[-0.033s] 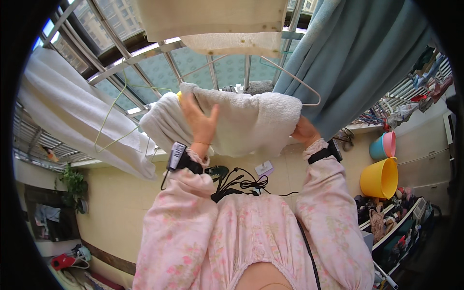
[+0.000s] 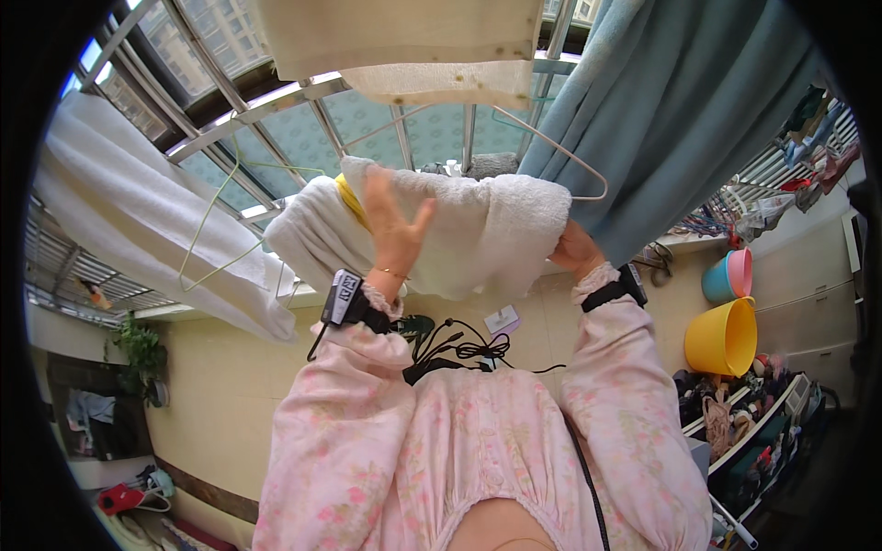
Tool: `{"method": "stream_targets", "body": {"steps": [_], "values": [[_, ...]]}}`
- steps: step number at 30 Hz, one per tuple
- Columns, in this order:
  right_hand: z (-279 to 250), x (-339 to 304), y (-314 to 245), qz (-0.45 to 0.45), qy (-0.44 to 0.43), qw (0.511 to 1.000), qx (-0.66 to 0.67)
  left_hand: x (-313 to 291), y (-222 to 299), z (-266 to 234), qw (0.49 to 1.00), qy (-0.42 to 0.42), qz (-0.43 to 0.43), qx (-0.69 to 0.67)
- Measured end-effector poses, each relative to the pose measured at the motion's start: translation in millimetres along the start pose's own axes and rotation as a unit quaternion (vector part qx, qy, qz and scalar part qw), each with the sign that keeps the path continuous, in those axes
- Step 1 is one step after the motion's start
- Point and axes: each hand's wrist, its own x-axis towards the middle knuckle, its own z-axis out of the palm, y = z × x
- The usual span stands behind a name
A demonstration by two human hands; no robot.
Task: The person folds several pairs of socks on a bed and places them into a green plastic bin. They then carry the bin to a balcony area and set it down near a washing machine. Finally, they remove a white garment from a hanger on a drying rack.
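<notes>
A pale grey-white towel (image 2: 450, 234) hangs folded over a thin beige clothes hanger (image 2: 565, 151). The hanger's lower bar is hidden under the cloth. My left hand (image 2: 395, 225) lies against the left half of the towel, fingers stretched and thumb apart, slightly smeared by motion. Beside it, a yellow strip (image 2: 349, 200) shows between the towel's folds; what it belongs to I cannot tell. At the towel's right edge my right hand (image 2: 579, 250) grips the cloth, its fingertips partly hidden behind it.
Left of the towel are a green wire hanger (image 2: 237, 165) and a hanging white towel (image 2: 156, 211). A blue-grey cloth (image 2: 666, 119) hangs at right, a beige cloth (image 2: 404, 37) above. Black cables (image 2: 459, 344) lie below; a yellow bucket (image 2: 721, 338) stands right.
My left hand has shifted slightly to the right across the towel, and more of the yellow strip shows. The right hand stays at the towel's edge.
</notes>
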Motion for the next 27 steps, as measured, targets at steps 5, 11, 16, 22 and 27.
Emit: {"method": "stream_targets", "body": {"steps": [5, 11, 16, 22, 27], "values": [[24.1, 5.6, 11.1, -0.062, -0.006, 0.996, 0.059, 25.3, 36.7, 21.6, 0.97, -0.207, 0.102, -0.081], [46.2, -2.1, 0.6, -0.135, 0.12, 0.982, 0.063, 40.2, 7.9, 28.3, 0.945, -0.289, 0.082, -0.129], [49.8, -18.4, -43.2, -0.239, 0.264, 0.932, 0.064, 60.7, -34.1, 13.2, 0.969, -0.232, -0.026, -0.084], [37.8, -46.5, -76.2, -0.293, 0.235, 0.926, -0.037, 60.8, -37.4, 12.4, 0.958, -0.268, -0.018, -0.098], [9.1, -42.3, -82.2, -0.283, 0.453, 0.645, -0.546, 42.0, -17.1, 10.5, 0.935, -0.326, 0.138, -0.004]]}}
